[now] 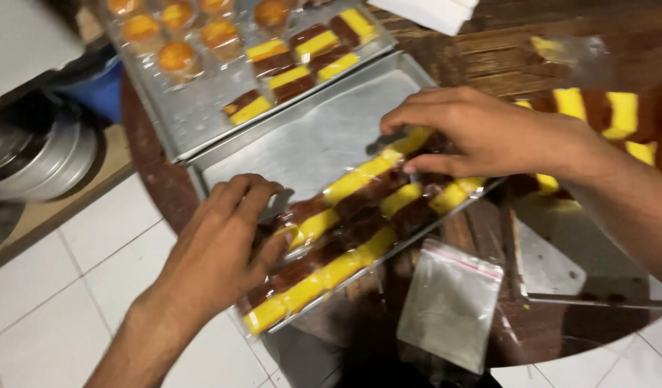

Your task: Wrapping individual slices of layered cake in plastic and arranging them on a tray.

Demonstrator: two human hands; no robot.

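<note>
Seen from the head camera, two bare hands work over a metal tray (pixel 302 147) that sits on a dark wooden table (pixel 561 43). Rows of wrapped cake slices (pixel 349 223), each layered yellow and dark brown under clear film, lie along the tray's near edge.

The left hand (pixel 219 244) rests palm down on the near end of the rows, its fingers (pixel 255 194) spread and loosely bent over the wrapped slices, pressing on them rather than closing around any one piece. The right hand (pixel 482 133) reaches in from the right and lies over the far end of the rows, its fingers (pixel 410 115) curled down onto the slices there; whether they pinch a single slice cannot be told, since the hand covers the spot.

Behind this tray, touching its far rim, stands a second metal tray (pixel 180 115) that carries more layered slices (pixel 309 54) and several round orange cakes (pixel 176 57) in clear wrappers. To the right, beyond the right forearm, a blurred pile of further yellow and brown slices (pixel 604 111) lies on the table. Just beside the near tray's front corner lies an empty clear plastic bag (pixel 449 305) with a red seal strip. Near it, a flat metal sheet (pixel 561 269) rests on the table edge.

At left, below the table, stacked round metal pans (pixel 43 154) sit on a low shelf above a white tiled floor (pixel 65 302).
</note>
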